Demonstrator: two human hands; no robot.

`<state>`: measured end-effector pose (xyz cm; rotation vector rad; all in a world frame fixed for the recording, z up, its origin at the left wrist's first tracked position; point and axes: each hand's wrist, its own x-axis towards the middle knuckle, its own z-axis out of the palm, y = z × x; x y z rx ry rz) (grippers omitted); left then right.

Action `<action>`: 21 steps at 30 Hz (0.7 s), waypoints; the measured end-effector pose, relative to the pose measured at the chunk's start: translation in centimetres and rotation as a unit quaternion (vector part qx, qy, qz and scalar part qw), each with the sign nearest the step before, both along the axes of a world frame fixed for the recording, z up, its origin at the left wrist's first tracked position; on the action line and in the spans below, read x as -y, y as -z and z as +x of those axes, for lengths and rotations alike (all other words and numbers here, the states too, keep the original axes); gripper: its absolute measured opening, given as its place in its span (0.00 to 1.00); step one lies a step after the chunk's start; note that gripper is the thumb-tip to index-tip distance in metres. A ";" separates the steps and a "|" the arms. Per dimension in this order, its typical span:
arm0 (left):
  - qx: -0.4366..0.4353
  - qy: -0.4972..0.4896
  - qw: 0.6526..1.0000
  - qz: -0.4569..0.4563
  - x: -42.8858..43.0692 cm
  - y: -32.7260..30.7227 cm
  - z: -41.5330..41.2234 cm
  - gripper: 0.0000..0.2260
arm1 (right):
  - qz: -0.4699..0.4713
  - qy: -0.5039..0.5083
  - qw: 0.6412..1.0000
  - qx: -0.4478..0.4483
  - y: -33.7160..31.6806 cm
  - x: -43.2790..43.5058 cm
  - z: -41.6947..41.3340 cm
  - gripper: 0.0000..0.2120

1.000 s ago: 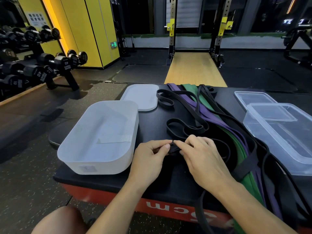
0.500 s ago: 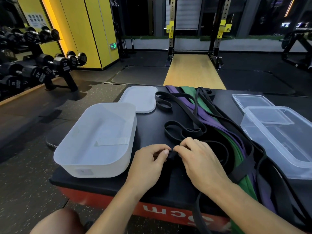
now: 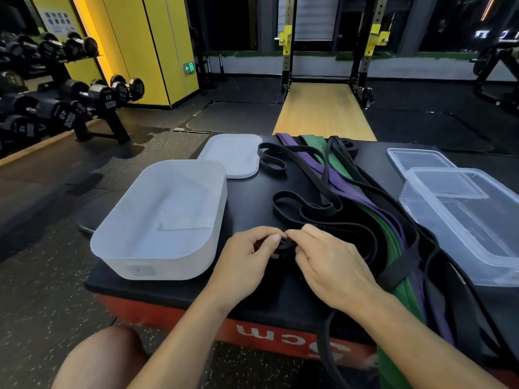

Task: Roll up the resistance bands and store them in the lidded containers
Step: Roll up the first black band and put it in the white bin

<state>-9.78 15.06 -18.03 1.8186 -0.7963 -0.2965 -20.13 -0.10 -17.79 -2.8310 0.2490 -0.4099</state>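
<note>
A small, tightly wound coil of the black resistance band [image 3: 286, 245] is held just above the near middle of the bench [image 3: 252, 192], between the two hands. It is pinched from the left by the thumb and curled fingers [image 3: 273, 238] of the left hand [image 3: 247, 262] and from the right by the fingertips of the right hand [image 3: 334, 265]; both hands are closed around it. How much of the band is already wound cannot be told, since the coil is largely covered.

Just behind the hands, loose black loops [image 3: 297, 211] are spread over the bench top. To their right, a purple band [image 3: 337, 181] and a green band [image 3: 404, 293] are laid side by side from the far edge to the near edge, crossed by further black strands.

An open white container [image 3: 157, 265] is set at the left of the bench, with its white lid [image 3: 231, 155] lying flat behind it. At the right edge an open clear container [image 3: 477, 248] is seen, its clear lid [image 3: 418, 160] partly tucked under its far end. A dumbbell rack [image 3: 70, 108] is seen on the floor at far left.
</note>
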 end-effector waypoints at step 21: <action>-0.004 0.033 0.999 -0.001 0.1 -0.1 0.3 0.10 | 0.067 -0.016 0.991 0.111 0.8 0.5 -0.5 0.10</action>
